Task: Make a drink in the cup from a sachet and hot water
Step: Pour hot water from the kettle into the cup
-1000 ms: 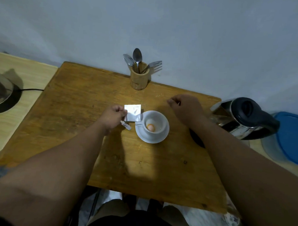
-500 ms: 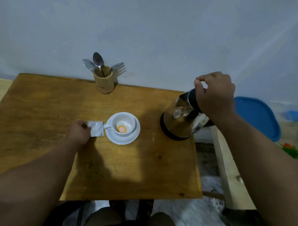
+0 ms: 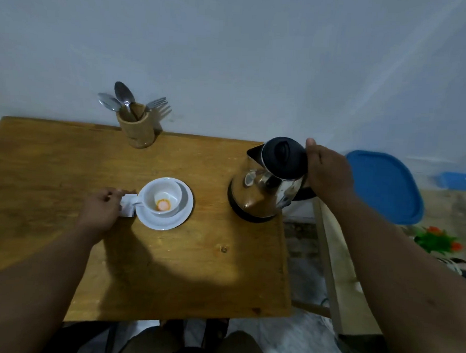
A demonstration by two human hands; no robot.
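Kettle (image 3: pixel 269 178) at the table's (image 3: pixel 67 155) right edge, right hand (image 3: pixel 329 175) clenched on its handle, spout facing cup (image 3: pixel 163 197) (mid-table, powder inside), left hand (image 3: pixel 99 210) pinching sachet (image 3: pixel 127 207) beside the saucer (image 3: pixel 182 214).

A pale wall (image 3: pixel 231 56) stood behind the wooden bench (image 3: pixel 53 168) — dim light, one bright patch — grey floor (image 3: pixel 294 339) below.

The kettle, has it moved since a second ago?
Yes. The kettle came from beyond the table's right edge onto its right corner, held by the right hand.
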